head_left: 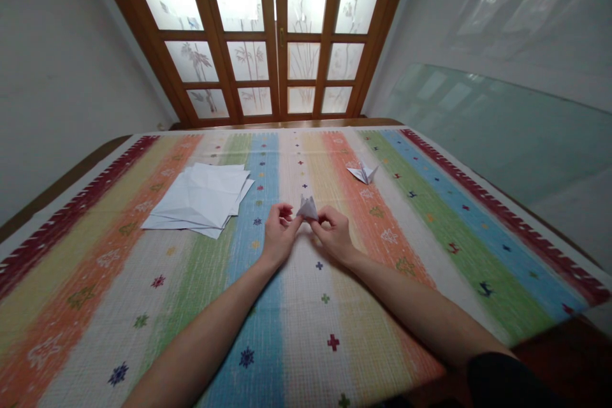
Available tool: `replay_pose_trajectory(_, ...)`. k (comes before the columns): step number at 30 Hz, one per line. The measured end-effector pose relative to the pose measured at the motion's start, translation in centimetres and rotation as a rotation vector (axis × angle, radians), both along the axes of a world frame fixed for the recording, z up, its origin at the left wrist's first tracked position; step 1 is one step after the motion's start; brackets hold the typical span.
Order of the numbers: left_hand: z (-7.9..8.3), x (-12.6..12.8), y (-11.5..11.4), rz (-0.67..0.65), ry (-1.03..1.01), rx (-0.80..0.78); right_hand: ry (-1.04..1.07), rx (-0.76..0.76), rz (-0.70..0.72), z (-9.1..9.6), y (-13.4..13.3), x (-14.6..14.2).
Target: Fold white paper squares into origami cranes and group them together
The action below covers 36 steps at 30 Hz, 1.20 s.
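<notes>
Between my two hands is a small piece of folded white paper (pixel 306 208), pointed at the top and held just over the striped tablecloth. My left hand (pixel 281 233) pinches its left lower corner between thumb and fingers. On the other side, my right hand (pixel 333 233) grips the right lower corner in the same way. A folded paper crane (pixel 364 173) rests on the orange stripe, beyond my right hand. To the left lies a loose stack of white paper sheets (pixel 201 197), its edges uneven and its top sheet creased.
A striped tablecloth (pixel 191 306) with small printed figures covers the table. Wooden doors with frosted panes (pixel 277 44) stand past the far edge. A glass panel (pixel 502 140) leans along the right wall.
</notes>
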State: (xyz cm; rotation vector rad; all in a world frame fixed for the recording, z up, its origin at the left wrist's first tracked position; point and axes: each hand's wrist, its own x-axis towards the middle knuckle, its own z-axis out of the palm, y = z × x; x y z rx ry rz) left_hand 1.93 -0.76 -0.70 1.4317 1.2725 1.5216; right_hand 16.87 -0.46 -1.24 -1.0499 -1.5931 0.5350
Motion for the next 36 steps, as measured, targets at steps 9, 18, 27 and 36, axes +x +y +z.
replay_pose_trajectory(9,0.2,0.0,-0.6,-0.222,0.077,-0.077,-0.147,0.225,0.042,-0.9,-0.3,-0.1)
replay_pose_trajectory(18,0.0,-0.4,-0.2,-0.245,0.026,-0.035,-0.019,0.019,0.316,-0.2,-0.2,-0.3)
replay_pose_trajectory(27,0.1,-0.2,-0.5,-0.282,0.074,-0.108,0.141,-0.253,0.39,-0.3,0.2,-0.1)
replay_pose_trajectory(36,0.1,-0.4,-0.6,-0.223,0.127,-0.117,0.094,-0.256,0.283,0.1,0.0,-0.2)
